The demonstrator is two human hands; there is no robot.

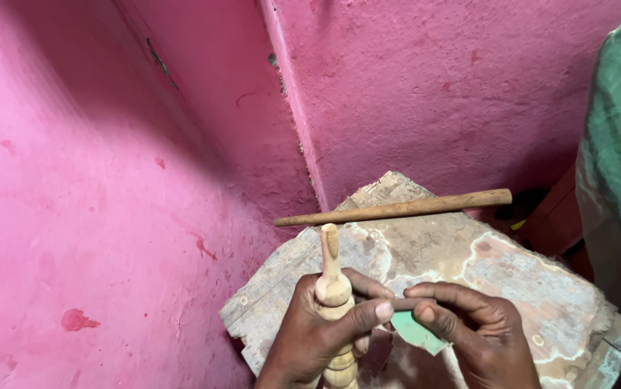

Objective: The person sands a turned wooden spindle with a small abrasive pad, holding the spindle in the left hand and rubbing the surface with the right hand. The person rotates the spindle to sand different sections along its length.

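My left hand (pixel 318 331) grips a pale turned wooden spindle (pixel 333 277) with rounded beads, held upright over a worn wooden board (pixel 483 259). My right hand (pixel 469 328) pinches a small green piece of sandpaper (pixel 415 333) and presses it against the side of the spindle, next to my left thumb. The spindle's lower end runs out of the frame at the bottom.
A long brown wooden stick (pixel 397 209) lies across the far edge of the board. Pink plastered walls (pixel 109 180) close in on the left and behind, meeting in a corner. A green cloth (pixel 620 166) hangs at the right edge.
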